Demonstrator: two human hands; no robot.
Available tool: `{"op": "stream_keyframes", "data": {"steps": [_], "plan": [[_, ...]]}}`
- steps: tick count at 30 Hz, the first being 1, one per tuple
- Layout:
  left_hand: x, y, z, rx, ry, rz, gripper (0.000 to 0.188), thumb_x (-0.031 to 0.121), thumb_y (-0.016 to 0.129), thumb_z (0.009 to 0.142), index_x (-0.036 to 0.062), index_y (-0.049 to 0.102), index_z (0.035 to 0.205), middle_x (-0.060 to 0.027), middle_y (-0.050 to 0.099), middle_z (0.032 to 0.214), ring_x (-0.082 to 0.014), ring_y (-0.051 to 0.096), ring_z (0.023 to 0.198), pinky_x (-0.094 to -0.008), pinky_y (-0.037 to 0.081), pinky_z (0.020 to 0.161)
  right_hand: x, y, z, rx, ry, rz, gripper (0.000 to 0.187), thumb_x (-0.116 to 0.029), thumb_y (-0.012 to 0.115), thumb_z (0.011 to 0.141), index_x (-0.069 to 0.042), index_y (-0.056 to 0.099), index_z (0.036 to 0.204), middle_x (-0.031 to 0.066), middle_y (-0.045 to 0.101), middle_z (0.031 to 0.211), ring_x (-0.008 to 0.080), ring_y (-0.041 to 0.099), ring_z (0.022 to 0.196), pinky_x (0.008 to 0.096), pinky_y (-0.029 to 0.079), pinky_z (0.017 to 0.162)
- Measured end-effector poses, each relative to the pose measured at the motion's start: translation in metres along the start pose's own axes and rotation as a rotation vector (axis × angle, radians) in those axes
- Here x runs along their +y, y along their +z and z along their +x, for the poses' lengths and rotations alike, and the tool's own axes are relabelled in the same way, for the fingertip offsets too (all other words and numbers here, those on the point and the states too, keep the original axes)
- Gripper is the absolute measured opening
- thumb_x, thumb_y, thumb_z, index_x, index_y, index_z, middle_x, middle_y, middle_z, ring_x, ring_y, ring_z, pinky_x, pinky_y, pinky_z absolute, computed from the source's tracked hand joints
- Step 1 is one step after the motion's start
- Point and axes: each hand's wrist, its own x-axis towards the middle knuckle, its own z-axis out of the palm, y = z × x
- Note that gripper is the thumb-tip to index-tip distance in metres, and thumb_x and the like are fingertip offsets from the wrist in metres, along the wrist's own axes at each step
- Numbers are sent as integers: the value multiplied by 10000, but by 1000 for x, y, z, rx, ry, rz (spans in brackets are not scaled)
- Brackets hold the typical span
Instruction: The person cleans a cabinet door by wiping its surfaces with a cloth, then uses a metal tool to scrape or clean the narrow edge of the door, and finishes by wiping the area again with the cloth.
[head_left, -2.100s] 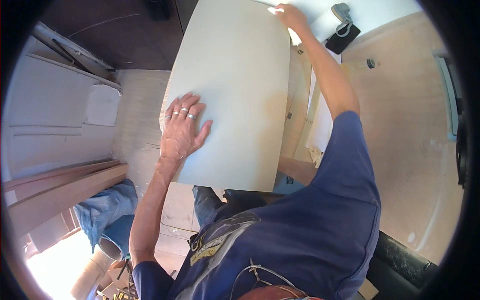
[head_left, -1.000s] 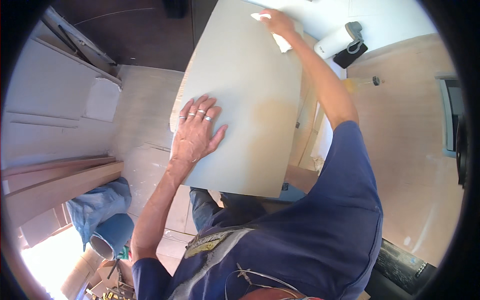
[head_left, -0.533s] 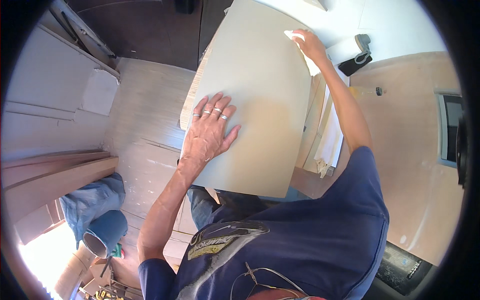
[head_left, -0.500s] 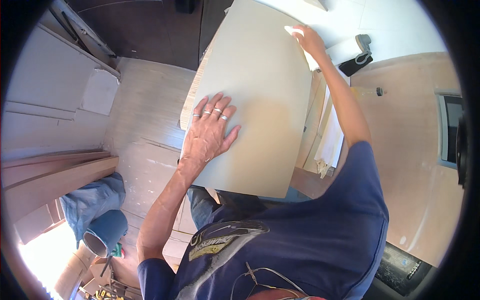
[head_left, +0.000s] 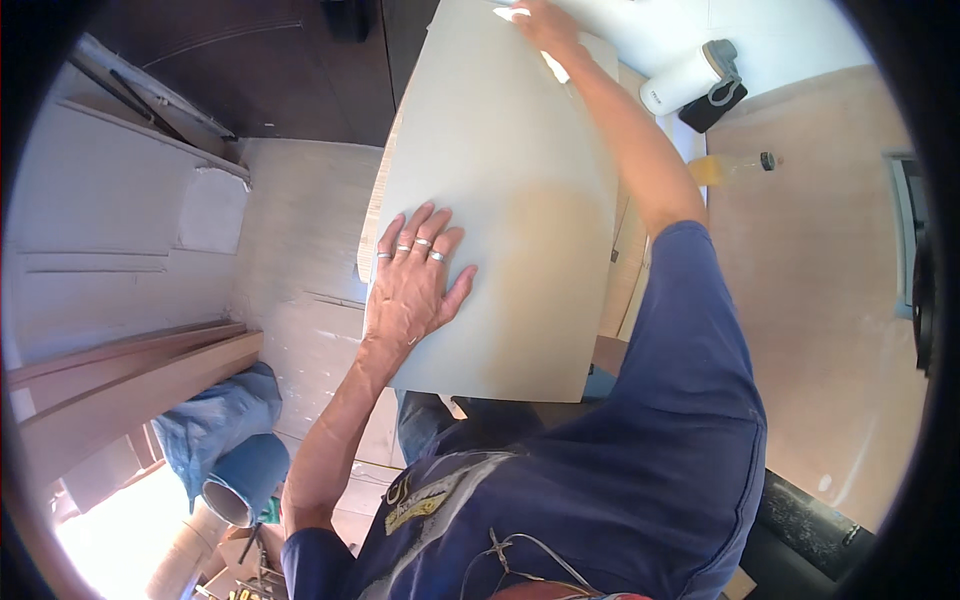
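A large smooth beige-grey panel (head_left: 490, 130) lies flat in front of me, over a stack with a light wooden edge at its left. My left hand (head_left: 412, 285) rests palm down on the panel's near left part, with fingers spread and rings on them. Stretched out to the panel's far edge, my right hand (head_left: 545, 28) is closed on a white cloth (head_left: 555, 68). Bits of the cloth show at the fingertips and below the wrist. The cloth presses on the panel's surface near the far end.
Right of the panel, a white bottle with a grey lid (head_left: 685, 85) lies near a black phone (head_left: 712, 108). A clear bottle with yellow liquid (head_left: 715, 168) lies closer. Wooden boards (head_left: 130, 390) and a blue tube (head_left: 245, 480) with blue sheeting are at the left.
My right hand has moved away from me and to the left with the cloth, along the panel's far right side. My left hand stays on the panel.
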Motion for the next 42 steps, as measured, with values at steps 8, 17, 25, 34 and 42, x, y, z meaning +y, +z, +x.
{"op": "stream_keyframes", "data": {"steps": [8,17,25,34,42], "plan": [[-6,4,-8,11,-73,10,470,270,724,875,108,555,1282,-86,517,1413,-272,397,1429,-471,234,1231,-177,-49,-52,-262,-149,172,277,-291,559,971,-238,708,1198,32,688,1224,261,633,1144,470,510,922],[-1,5,-5,22,-61,-8,454,245,718,880,121,561,1288,-79,529,1414,-259,395,1439,-454,236,1232,18,-91,-68,-208,121,26,344,-335,590,963,-189,662,1266,126,675,1221,330,646,1113,452,510,916],[2,5,-5,35,-71,26,444,251,706,879,118,569,1281,-81,514,1431,-268,396,1435,-466,233,1232,-2,-159,-198,-200,129,93,289,-286,640,953,-169,683,1213,202,644,1175,398,641,1064,479,519,883],[4,6,-2,39,5,55,456,225,694,890,113,536,1303,-93,507,1426,-310,416,1412,-498,277,1203,114,-57,-83,52,237,212,493,-351,563,979,-20,565,1344,265,628,1284,439,584,1204,511,462,1013],[7,8,-6,89,2,85,413,228,676,904,97,552,1276,-106,524,1400,-324,437,1386,-499,312,1165,-35,-192,-312,-34,236,431,284,-283,625,961,-114,681,1182,193,684,1054,395,653,993,461,520,855]]}}
